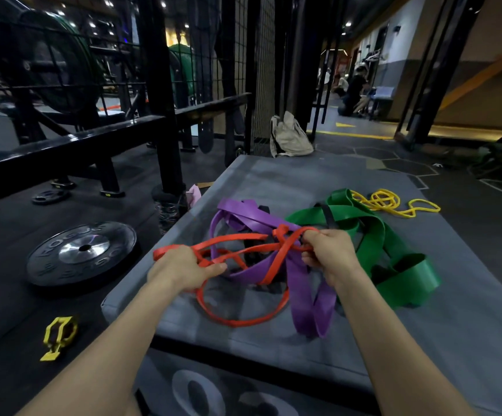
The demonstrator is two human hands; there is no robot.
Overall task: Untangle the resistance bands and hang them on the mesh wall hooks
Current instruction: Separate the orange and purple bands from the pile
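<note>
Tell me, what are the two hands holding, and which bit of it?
Both hold the thin red rubber resistance band. The left hand grips its loops at the left end; the right hand pinches it beside the knot, over the wide purple rubber band.

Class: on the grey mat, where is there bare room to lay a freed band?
Free: far end of the grey mat, beyond the purple band, and the near right corner below the green band. Crowded: the middle, around the red band.
</note>
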